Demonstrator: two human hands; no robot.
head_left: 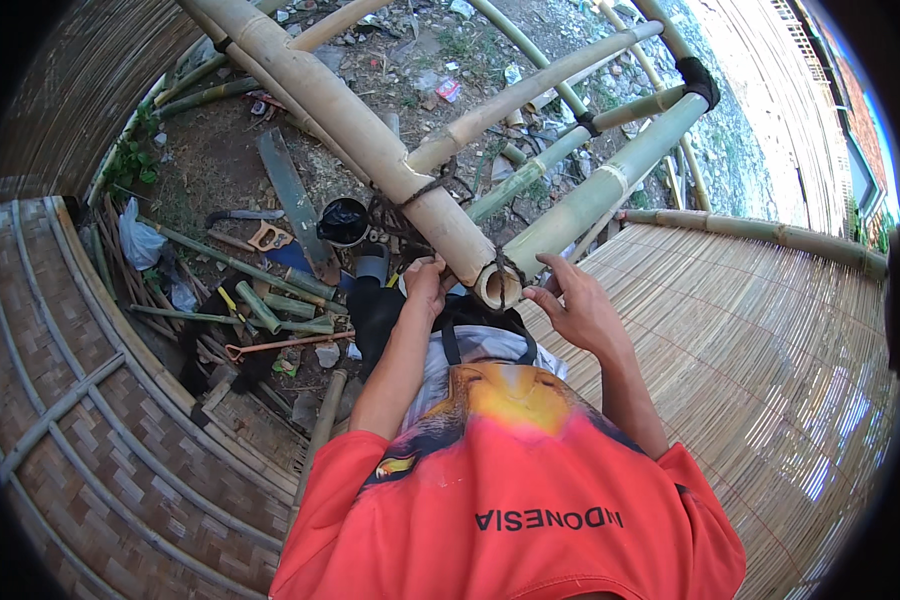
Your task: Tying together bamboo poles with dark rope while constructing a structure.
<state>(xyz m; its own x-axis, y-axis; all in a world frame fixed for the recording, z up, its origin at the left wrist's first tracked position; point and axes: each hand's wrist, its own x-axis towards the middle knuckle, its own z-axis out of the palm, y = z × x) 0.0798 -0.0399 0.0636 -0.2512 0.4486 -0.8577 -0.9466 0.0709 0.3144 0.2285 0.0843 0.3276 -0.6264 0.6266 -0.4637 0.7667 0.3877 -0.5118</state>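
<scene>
Right grip (580, 308) parted beside lower edge of green pole (610, 190) — left grip (427, 284), hold unclear — room rightward

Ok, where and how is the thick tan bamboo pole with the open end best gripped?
I'd probably grip the thick tan bamboo pole on the bare stretch just behind its open end, coming from the left: the shaft is round there, while the pale-green bamboo pole meets it from the right.
</scene>
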